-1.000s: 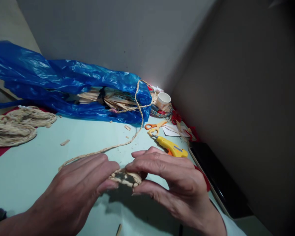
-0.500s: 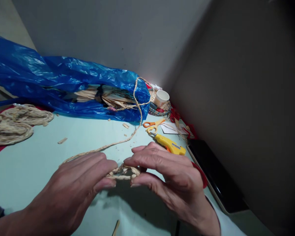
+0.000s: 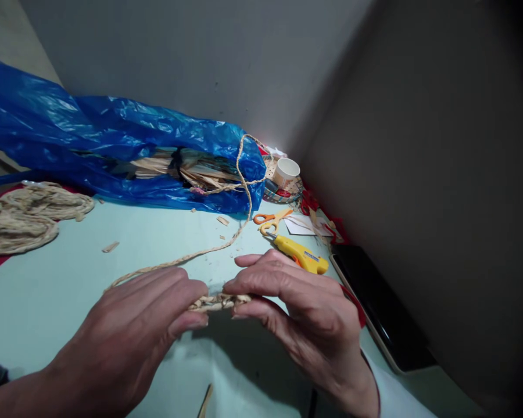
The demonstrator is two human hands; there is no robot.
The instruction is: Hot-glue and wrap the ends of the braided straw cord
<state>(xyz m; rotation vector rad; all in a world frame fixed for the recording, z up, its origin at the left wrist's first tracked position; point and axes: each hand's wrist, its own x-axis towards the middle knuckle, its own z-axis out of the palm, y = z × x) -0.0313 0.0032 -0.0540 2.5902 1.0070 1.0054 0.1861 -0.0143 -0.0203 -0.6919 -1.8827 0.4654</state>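
Note:
Between my two hands, above the pale table, is a small coil of braided straw cord (image 3: 219,302). My left hand (image 3: 143,328) pinches its left end between thumb and fingers. The right end sits between the thumb and fingertips of my right hand (image 3: 296,310). From behind my left hand a long tail of braided cord (image 3: 200,252) curves away over the table and up onto the blue plastic bag (image 3: 165,125). Most of the coil's ends are covered by my fingers.
A yellow glue gun (image 3: 303,255) and orange-handled scissors (image 3: 272,219) lie beyond my right hand. Right of them rests a black tablet-like slab (image 3: 381,307). Coiled straw braids (image 3: 21,223) lie at left. A basket (image 3: 294,196) with a white cup (image 3: 286,171) stands at the back.
The straw coil's open loop has been pressed flatter between my hands. My right fingers and thumb have closed slightly nearer together on it; my left hand has barely moved.

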